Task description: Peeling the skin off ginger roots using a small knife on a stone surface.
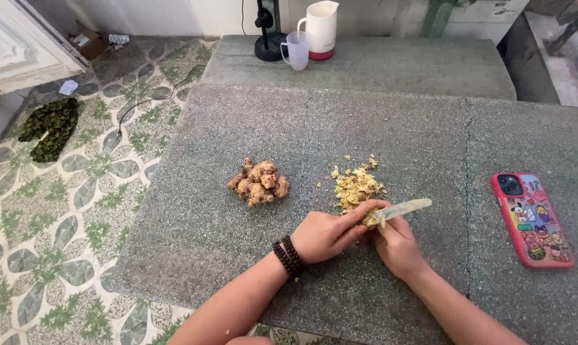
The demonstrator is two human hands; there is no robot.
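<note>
- Your left hand [327, 235] has its fingers closed around a small lump of ginger [369, 219]. You hold it just above the worktop [391, 121], right by the pile of peels [356, 185].
- Your right hand [397, 243] has its fingers closed on the handle of a knife [407, 209]. The pale blade points away to the right and lies against the lump.
- The lump looks hard and bumpy, and I think it is light. A peeled part may be wet and slippery, so pinch it on the dry, rough skin, with your fingertips kept back from the blade.
- The knobs could snap off if you press hard.
- More ginger roots [259, 182] sit in a heap to the left of the peels, a little apart from them.
- The peels look thin and dry and would scatter with a nudge.
- A phone in a red case [531, 220] lies flat well off to your right.
- A white kettle [321, 29] and a clear cup [296, 50] stand touching or nearly so at the far end of the worktop.
</note>
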